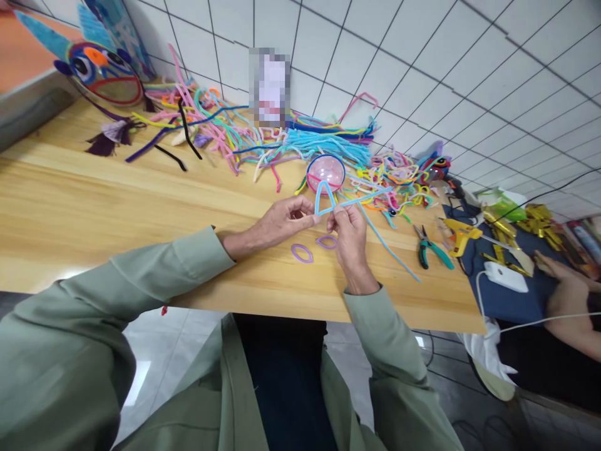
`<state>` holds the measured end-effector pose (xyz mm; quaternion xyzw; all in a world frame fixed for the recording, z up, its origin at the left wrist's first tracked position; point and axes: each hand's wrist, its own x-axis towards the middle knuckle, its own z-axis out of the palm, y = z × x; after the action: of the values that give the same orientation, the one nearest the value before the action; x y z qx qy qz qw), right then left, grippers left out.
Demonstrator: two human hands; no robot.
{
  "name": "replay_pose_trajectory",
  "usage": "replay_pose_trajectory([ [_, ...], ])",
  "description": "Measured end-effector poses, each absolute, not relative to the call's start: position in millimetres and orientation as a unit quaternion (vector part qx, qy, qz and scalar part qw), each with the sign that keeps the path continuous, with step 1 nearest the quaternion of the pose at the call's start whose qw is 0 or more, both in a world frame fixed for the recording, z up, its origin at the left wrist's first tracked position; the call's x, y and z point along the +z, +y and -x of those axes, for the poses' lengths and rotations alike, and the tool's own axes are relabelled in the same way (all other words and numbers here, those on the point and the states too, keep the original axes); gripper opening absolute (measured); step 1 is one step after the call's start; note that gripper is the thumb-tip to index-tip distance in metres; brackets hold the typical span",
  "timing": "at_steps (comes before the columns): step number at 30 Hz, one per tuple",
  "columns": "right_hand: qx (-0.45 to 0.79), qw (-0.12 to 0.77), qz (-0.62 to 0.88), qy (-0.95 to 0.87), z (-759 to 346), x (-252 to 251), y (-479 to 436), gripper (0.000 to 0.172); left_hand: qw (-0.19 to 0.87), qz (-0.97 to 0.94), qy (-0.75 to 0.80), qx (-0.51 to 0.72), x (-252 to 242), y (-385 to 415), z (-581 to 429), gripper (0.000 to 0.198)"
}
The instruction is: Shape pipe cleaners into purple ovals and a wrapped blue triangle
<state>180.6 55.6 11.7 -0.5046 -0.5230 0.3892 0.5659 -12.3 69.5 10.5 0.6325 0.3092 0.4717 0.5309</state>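
Note:
A light-blue pipe cleaner (331, 195), bent into a narrow pointed loop, is pinched between my two hands above the wooden table. My left hand (288, 220) has its thumb and fingertips closed at the loop's left lower corner. Closed on the right side of the same loop is my right hand (349, 232), and a straight tail of the pipe cleaner runs out to the right. Just behind the loop sits a clear round piece (328, 172) with a blue and pink rim. Below my hands lie two purple leaf-shaped rings (302, 253), the second partly by my right hand.
Pipe cleaners (323, 145) in many colours are heaped along the tiled wall. A decorated animal-face piece (106, 70) stands at the left. Pliers (432, 249) and a yellow glue gun (460, 237) lie to the right. Beyond them another person's arm (570, 300) rests near a white box (506, 277).

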Motion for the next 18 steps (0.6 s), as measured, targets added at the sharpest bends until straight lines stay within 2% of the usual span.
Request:
replay_pose_trajectory([
  [7, 0.373, 0.577, 0.5, -0.527, -182, 7, 59, 0.029, 0.521, -0.649, 0.304, 0.463, 4, 72, 12, 0.034],
  [14, 0.172, 0.564, 0.524, -0.615, -206, 37, 140, 0.031, 0.415, -0.698, 0.341, 0.473, -13, 82, 19, 0.024],
  [18, 0.135, 0.534, 0.533, -0.642, -210, 45, 203, 0.026, 0.397, -0.711, 0.358, 0.458, -20, 83, 20, 0.025],
])
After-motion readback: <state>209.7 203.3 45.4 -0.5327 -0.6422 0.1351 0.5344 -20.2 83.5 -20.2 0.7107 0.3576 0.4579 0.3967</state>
